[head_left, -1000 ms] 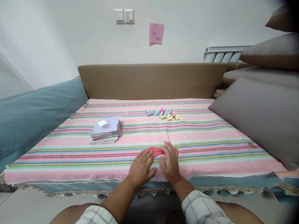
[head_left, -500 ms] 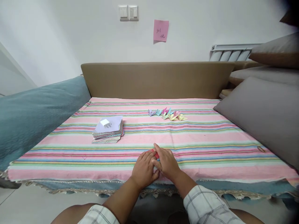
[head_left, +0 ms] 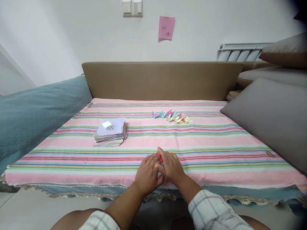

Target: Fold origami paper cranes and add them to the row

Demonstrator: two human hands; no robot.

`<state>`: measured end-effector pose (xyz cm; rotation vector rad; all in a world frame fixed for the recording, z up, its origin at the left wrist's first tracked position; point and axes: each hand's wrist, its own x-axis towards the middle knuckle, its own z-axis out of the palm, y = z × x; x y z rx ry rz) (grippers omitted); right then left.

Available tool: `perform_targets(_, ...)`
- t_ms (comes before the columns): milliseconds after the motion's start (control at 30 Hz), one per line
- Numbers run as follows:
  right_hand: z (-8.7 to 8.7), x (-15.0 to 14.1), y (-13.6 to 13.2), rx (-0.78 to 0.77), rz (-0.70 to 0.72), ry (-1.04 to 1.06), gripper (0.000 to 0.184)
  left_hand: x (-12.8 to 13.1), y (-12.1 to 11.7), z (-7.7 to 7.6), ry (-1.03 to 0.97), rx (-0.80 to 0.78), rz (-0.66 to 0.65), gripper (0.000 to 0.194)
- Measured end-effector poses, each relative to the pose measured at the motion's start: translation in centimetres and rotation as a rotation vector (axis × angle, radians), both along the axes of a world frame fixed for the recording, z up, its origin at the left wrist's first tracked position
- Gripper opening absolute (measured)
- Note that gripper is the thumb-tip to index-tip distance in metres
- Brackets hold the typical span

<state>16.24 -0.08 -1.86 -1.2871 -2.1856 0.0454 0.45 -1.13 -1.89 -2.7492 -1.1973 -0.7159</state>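
Observation:
A small piece of red paper lies on the striped cloth near the front edge, mostly hidden under my hands. My left hand presses it down with its fingers together, holding it against the cloth. From the other side my right hand grips the paper's right part, its thumb crossing close to my left fingers. How the paper is folded beneath them cannot be seen. Farther back stands a cluster of folded paper cranes in purple, blue, pink, green and yellow.
A stack of coloured paper sheets lies to the left, with a white plug adapter on top. The striped cloth covers the seat. Grey cushions border the right, a blue-covered armrest the left, and a brown backrest the back.
The view has tilted down slightly, so the wall items sit higher in it. Both hands stay almost still over the red paper.

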Motion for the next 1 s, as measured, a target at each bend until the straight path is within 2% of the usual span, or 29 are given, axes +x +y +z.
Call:
perform_targets(100,0.8,0.7,0.5,-0.070,0.036,-0.039,0.060,0.0,0.0,0.1,0.024,0.000,-0.001,0.049)
perform_targets(200,1.8,1.5,1.5,-0.180,0.065,-0.014,0.046,0.1,0.0,0.2,0.051,-0.007,0.007,0.049)
perform_targets(300,2.7,1.4,2.5,-0.247,-0.002,-0.040,0.038,0.1,0.0,0.2,0.061,-0.002,0.018,0.048)
perform_targets(433,3.7,-0.1,2.5,-0.182,-0.159,-0.271,0.030,0.0,0.0,0.1,0.069,0.003,0.014,0.050)
perform_targets(567,4.4,-1.3,1.6,-0.131,-0.136,-0.378,0.016,0.0,0.1,-0.1,0.080,-0.007,0.026,0.053)
perform_targets(733,4.2,-2.0,0.9,-0.123,-0.141,-0.416,0.011,0.0,0.1,-0.1,0.070,-0.010,0.013,0.052)
perform_targets(1000,3.0,-1.0,1.3,-0.131,-0.081,-0.300,0.025,0.0,0.2,0.0,0.090,-0.037,0.020,0.054)
